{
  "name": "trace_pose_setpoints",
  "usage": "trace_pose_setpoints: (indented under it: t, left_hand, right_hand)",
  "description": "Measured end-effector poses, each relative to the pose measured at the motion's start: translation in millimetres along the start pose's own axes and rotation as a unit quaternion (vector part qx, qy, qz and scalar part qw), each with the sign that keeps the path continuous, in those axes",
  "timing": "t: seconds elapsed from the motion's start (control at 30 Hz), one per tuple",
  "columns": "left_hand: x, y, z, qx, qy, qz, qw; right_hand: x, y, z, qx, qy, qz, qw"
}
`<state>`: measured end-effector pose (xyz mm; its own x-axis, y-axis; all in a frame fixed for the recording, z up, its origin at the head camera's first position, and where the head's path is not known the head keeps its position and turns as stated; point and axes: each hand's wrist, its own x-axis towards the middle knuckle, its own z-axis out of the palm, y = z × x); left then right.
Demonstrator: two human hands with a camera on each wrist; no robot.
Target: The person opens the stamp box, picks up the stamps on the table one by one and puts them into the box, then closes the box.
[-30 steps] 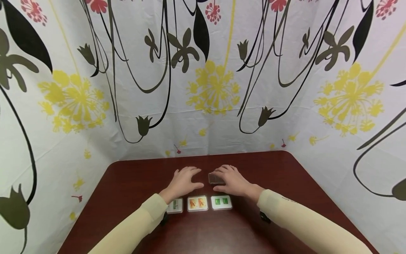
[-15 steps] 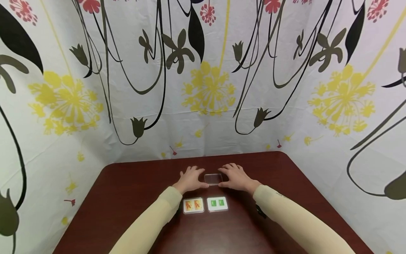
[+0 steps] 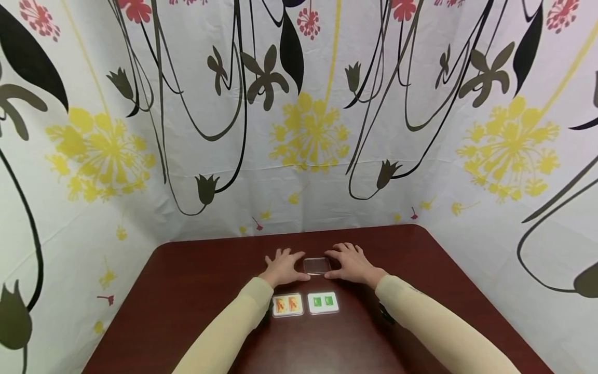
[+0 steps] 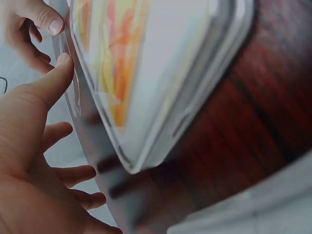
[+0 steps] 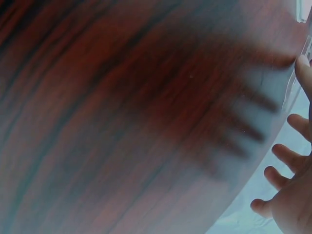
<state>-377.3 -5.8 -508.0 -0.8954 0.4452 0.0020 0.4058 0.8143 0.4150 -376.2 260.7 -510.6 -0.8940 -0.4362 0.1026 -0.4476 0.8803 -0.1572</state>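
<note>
A small clear plastic case [image 3: 316, 266] lies flat on the dark red table between the two hands. My left hand [image 3: 285, 267] is at its left end, thumb and forefinger by the corners, the other fingers spread. My right hand [image 3: 351, 264] mirrors it at the right end, fingers apart and lightly bent. Nearer to me lie two white cards in clear cases, one with two orange pictures [image 3: 287, 305] and one with two green pictures [image 3: 323, 303]. In the left wrist view, the orange card's case [image 4: 161, 63] looms close, below the left hand [image 4: 44, 141].
The reddish-brown table [image 3: 308, 348] ends at a flower-printed white curtain [image 3: 261, 156]. A blurred pale edge [image 4: 248, 209] crosses the bottom right of the left wrist view. Both sleeved forearms reach over the table's near part.
My left hand has moved right to the clear case's left end, its arm now covering the leftmost card. My right hand has shifted off the case's top to its right end.
</note>
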Motion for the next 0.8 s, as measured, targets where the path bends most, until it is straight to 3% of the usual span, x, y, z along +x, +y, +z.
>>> trace_pose_setpoints:
  t: [0.4,0.8]
  left_hand:
    - [9.8,5.3,3.8,-0.008,0.008,0.0,0.9999]
    - [11.4,0.2,6.6,-0.005,0.034,0.002,0.9994]
  right_hand:
    - [3,10,6,0.035,0.006,0.017,0.999]
    - [7,6,12,0.033,0.018,-0.01,0.999]
